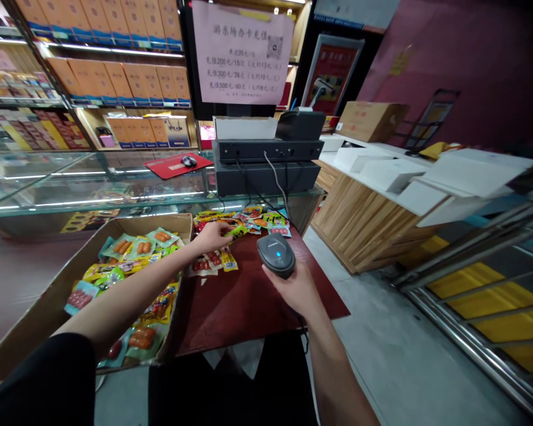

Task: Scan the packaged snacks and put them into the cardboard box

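Observation:
My right hand (296, 289) is wrapped round a dark grey barcode scanner (277, 253) with a blue light on its top, held above the red table (249, 302). Farther left, my left hand (213, 236) reaches over the pile of small snack packets and pinches a yellow-green snack packet (237, 232). More packets (276, 222) lie along the table's far edge, and several with red sausages (208, 261) lie below my left hand. An open cardboard box (184, 223) stands at the left, with my left forearm across it. Inside are vacuum-packed sausages (142, 246) and yellow packets (119, 267).
Behind the table runs a glass display counter (169, 189) with a red mouse pad (169, 167) and a mouse (189, 161). A dark cash register (269, 168) with cables stands there. At right are a wooden cabinet (350, 207), white boxes and a metal railing (475, 349).

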The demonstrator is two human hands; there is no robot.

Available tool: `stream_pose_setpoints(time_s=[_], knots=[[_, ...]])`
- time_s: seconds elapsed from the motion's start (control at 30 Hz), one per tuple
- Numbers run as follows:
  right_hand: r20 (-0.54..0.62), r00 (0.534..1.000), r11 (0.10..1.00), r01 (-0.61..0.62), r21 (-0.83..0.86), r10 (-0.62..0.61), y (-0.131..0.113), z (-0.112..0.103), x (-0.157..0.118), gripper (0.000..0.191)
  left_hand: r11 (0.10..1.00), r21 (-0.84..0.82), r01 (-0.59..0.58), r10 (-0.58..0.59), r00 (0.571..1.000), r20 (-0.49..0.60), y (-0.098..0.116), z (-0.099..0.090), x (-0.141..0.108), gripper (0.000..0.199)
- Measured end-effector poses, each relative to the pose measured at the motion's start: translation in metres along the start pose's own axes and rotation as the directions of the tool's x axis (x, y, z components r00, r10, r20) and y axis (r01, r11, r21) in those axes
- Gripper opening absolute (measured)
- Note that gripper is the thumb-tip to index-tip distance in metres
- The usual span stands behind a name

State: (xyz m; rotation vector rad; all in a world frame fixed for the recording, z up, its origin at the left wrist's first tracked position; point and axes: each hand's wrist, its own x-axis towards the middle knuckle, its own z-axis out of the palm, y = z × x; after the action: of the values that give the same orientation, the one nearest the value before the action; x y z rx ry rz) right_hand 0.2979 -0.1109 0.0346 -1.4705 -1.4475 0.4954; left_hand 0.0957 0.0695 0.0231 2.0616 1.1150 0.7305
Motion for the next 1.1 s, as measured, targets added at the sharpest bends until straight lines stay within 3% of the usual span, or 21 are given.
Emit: stream_pose_setpoints(time_s=[0.07,0.17,0.27,0.4,0.57,0.67,0.87,1.1], knots=[[0.008,1.000,1.000,0.020,0.015,-0.020,-0.004,0.004,0.000,0.032,0.943,-0.310,0.120,-0.123,0.992,0.012,0.011,-0.011,-0.011,0.018],[0.002,0.998,0.997,0.060,0.042,-0.060,-0.011,0.012,0.000,0.034,0.732,-0.629,0.261,-0.258,0.961,0.099,0.028,-0.030,-0.035,0.028],[0.022,0.996,0.994,0.079,0.079,-0.081,-0.023,0.023,-0.002,0.033,0.581,-0.747,0.324,-0.347,0.929,0.133,0.037,-0.050,-0.062,0.033],[0.088,0.993,0.988,0.060,0.139,-0.073,-0.041,0.038,-0.010,0.032,0.476,-0.828,0.295,-0.381,0.918,0.108,0.038,-0.070,-0.086,0.031],[0.159,0.981,0.982,0.083,0.172,-0.110,-0.057,0.052,-0.023,0.032,0.437,-0.862,0.258,-0.378,0.922,0.084,0.035,-0.076,-0.090,0.032],[0.176,0.978,0.984,0.087,0.157,-0.114,-0.059,0.056,-0.026,0.031,0.431,-0.869,0.241,-0.352,0.932,0.083,0.034,-0.069,-0.088,0.038],[0.140,0.984,0.990,0.095,0.107,-0.110,-0.054,0.052,-0.031,0.030,0.512,-0.837,0.193,-0.330,0.944,0.016,0.027,-0.050,-0.084,0.030],[0.125,0.989,0.995,0.065,0.077,-0.075,-0.048,0.052,-0.039,0.033,0.457,-0.882,0.114,-0.284,0.958,-0.023,0.024,-0.037,-0.084,0.034]])
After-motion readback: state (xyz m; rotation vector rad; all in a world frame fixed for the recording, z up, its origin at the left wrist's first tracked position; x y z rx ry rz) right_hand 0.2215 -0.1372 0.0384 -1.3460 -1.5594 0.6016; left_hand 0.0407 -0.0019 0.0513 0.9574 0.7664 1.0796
